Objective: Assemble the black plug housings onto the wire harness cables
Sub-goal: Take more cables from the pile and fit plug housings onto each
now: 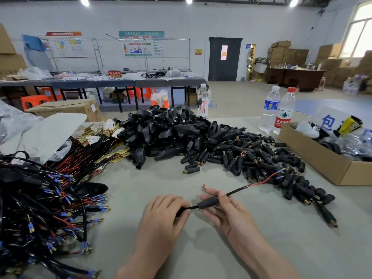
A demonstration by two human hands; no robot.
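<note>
A black plug housing sits threaded on a wire harness cable, held over the tabletop at 6 o'clock in the view. The right grip pinches the housing. At its 9 o'clock, the left grip closes round the cable. Loose housings are heaped at 12 o'clock, harness bundles at 9, and a cardboard box at 2.

A factory assembly hall, probably: long workbenches, stacked cartons, heaped plug housings.
</note>
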